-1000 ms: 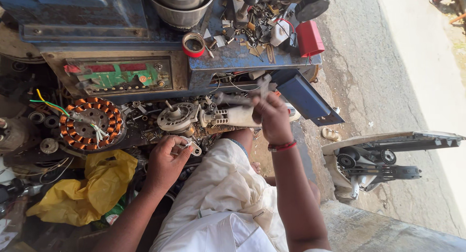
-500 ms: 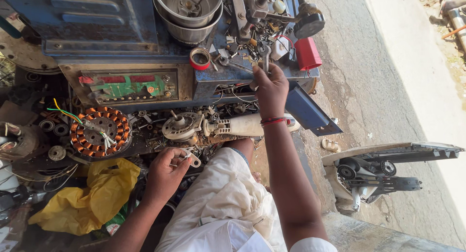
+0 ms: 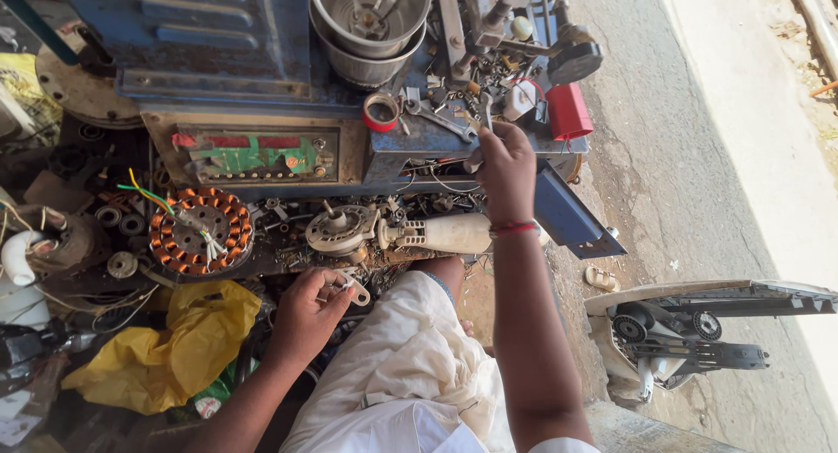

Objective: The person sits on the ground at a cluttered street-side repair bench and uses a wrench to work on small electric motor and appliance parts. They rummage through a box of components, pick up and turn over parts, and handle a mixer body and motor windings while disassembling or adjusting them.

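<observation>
While the left hand (image 3: 305,318) grips a small metal fitting (image 3: 353,289), the right hand (image 3: 506,169) closes on a spanner (image 3: 485,113) among loose tools; assembly appears unfinished.

Copper-orange coils are ringing the dark stator (image 3: 200,230), with green and yellow wires trailing off it. A red thread band (image 3: 513,229) is circling the right wrist. A yellow plastic bag (image 3: 170,344) is glowing below, red tape roll (image 3: 381,112) and red canister (image 3: 568,111) are sitting on the blue bench (image 3: 218,34).

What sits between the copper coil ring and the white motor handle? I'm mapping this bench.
In the head view, a round grey metal motor plate lies between the coil ring and the white handle, amid small loose parts.
</observation>
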{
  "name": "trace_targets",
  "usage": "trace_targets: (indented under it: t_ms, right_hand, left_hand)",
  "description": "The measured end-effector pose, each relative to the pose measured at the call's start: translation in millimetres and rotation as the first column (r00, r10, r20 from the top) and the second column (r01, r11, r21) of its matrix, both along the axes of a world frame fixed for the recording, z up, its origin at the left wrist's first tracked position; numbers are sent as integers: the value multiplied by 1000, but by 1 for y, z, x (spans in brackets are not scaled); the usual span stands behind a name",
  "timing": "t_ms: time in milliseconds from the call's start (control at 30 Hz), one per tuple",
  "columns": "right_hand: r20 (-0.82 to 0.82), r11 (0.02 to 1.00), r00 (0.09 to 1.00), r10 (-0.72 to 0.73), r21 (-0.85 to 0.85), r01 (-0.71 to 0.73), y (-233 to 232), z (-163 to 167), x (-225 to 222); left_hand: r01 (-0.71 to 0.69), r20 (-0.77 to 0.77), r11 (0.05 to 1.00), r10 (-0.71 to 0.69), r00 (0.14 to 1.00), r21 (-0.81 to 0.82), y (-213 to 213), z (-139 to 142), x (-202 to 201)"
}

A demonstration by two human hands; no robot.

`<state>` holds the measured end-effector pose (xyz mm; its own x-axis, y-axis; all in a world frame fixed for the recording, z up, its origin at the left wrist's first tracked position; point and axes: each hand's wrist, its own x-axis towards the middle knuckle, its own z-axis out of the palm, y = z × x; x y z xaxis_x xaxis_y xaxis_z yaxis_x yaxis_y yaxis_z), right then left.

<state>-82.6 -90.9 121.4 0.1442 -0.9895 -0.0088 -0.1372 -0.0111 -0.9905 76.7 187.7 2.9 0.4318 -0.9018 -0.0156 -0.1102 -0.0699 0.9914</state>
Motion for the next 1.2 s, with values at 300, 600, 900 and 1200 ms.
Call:
trace_targets:
  t_ms: [300, 600, 900, 1200]
  right_hand:
    - [90, 952, 954, 285, 87, -293, 52, -37, -48]
    - [232, 841, 913, 335, 364, -401, 100, -117, -64]
    - [308, 792, 907, 286, 457, -405, 121, -142, -76]
    - [310, 864, 930, 196, 394, -314, 128, -148, -94]
  left_hand:
    - [-132, 186, 991, 131, 974, -6, 11, -2, 25]
    - [-173, 215, 984, 178, 960, -42, 33, -21, 37]
    - [-186, 195, 982, 176, 965, 34, 34, -23, 34]
    - [-315, 246, 938, 274, 929, 144, 34, -43, 35]
